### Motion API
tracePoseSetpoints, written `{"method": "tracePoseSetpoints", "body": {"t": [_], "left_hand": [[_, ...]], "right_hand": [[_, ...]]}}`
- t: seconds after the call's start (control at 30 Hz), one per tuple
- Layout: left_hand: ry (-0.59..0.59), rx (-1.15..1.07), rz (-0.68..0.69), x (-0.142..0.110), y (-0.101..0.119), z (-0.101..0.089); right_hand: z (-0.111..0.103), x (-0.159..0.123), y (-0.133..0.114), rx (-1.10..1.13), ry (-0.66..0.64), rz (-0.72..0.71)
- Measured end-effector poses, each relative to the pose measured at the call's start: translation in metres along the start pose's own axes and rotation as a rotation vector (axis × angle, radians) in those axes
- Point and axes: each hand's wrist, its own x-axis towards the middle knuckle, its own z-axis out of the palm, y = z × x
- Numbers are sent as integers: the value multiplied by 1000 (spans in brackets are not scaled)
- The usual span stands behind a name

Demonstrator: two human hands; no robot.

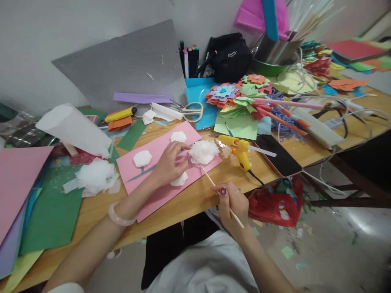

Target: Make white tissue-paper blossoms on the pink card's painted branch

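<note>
My right hand grips a thin wooden stick, whose far tip meets the lower edge of a fluffy white tissue-paper flower. That flower rests at the right end of a pink card. Over the card's middle, my left hand has its curved fingers and thumb apart, close to the flower's left edge. White paper shapes lie on the card: one on the left, one at the top, and one partly covered by my left hand. A grey painted branch line runs between them.
A yellow glue gun lies right of the card, beside a phone. Scissors and paper flowers lie behind. On the left are loose white tissue and green sheets. A red bag is below the table edge.
</note>
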Motion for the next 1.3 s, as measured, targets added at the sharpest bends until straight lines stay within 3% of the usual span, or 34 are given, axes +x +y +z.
{"method": "tracePoseSetpoints", "body": {"t": [0.23, 0.7, 1.1, 1.3], "left_hand": [[-180, 191, -174, -17, -9, -2], [-201, 216, -87, -19, -14, 0], [-237, 264, -78, -23, -11, 4], [-273, 258, -120, -25, 1, 0]], "right_hand": [[11, 3, -1, -61, -54, 18], [23, 22, -2, -164, -117, -87], [-8, -4, -17, 6, 32, -4], [-2, 2, -11, -52, 27, 76]]}}
